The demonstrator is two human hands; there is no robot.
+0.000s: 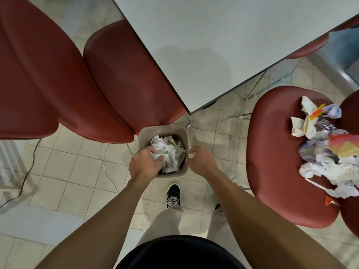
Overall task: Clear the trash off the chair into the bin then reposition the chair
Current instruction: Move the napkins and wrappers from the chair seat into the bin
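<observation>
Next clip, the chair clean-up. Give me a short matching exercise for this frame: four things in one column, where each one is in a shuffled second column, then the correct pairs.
Things:
1. bin
2. left hand
3. trash pile
4. right hand

Places:
A. on the red chair at the right
B. on the floor tiles off the table corner
C. over the crumpled paper in the bin
D. by the bin's right rim

Pairs: 1-B, 2-C, 3-A, 4-D
</observation>
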